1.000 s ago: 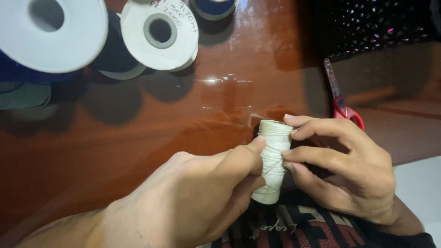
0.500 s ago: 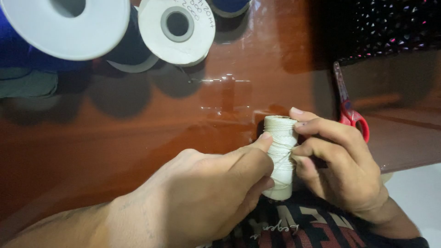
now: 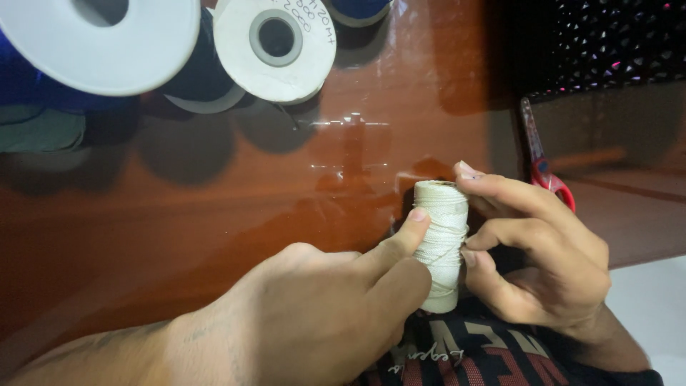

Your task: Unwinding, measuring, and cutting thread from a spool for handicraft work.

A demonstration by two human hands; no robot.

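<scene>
Both hands are working on a small spool of cream thread (image 3: 441, 243), which is standing upright just off the near edge of the glossy brown bench (image 3: 214, 214), above the person's dark printed shirt (image 3: 486, 357). The left hand (image 3: 314, 322) is pressing its fingertips against the spool's 9 o'clock side, its grip clasping the spool. The right hand (image 3: 543, 250) is clasping it from 3 o'clock, with its fingers curling around the windings. It looks as if the hands are feeling for the loose end of the thread; the next move seems to call for a fine pinch at the windings. At 1 o'clock from the spool, red-handled scissors (image 3: 543, 164) are lying well apart. At 11 o'clock, large white-flanged reels (image 3: 275, 46) of dark blue cord are sitting far back. Nothing is blocking the hands.
</scene>
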